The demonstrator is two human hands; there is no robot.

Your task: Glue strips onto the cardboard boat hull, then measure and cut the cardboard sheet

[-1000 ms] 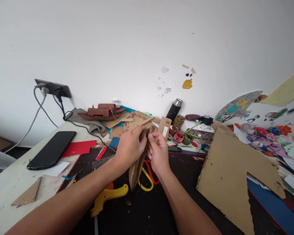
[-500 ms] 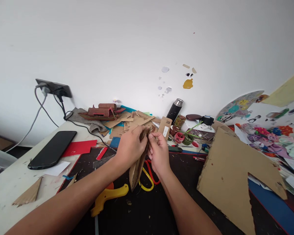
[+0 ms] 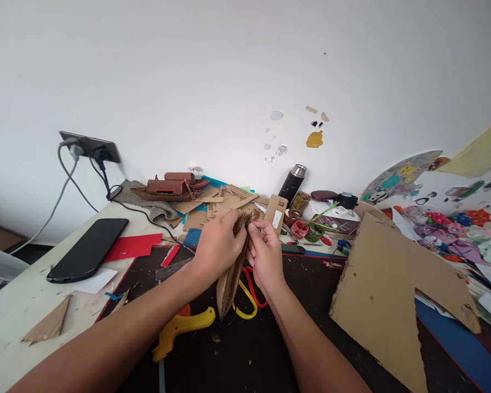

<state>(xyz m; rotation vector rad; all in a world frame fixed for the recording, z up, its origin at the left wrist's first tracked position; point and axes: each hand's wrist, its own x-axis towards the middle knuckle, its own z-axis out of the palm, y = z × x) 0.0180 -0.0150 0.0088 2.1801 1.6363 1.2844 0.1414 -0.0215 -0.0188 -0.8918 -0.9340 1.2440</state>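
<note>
A folded cardboard piece (image 3: 228, 288), narrow and boat-like with a pointed near end, is held up between both hands. My left hand (image 3: 221, 240) wraps its far part from the left, fingers closed on it. My right hand (image 3: 265, 251) pinches its far end from the right with thumb and fingertips. The exact grip point is partly hidden by the fingers. Below the cardboard lie scissors (image 3: 249, 308) with one yellow and one red handle loop. A yellow glue gun (image 3: 182, 330) rests on the dark mat to the left, under my left forearm.
A large cut cardboard sheet (image 3: 376, 295) lies at the right. Behind the hands are cardboard scraps (image 3: 196, 218), brown model boats (image 3: 169, 188), paint jars (image 3: 298, 229) and a black flask (image 3: 293, 185). A phone (image 3: 88, 250) and red paper (image 3: 135, 246) lie at the left.
Almost nothing differs. Both hands keep their grip on the cardboard piece, whose near tip has shifted very slightly to the right.
</note>
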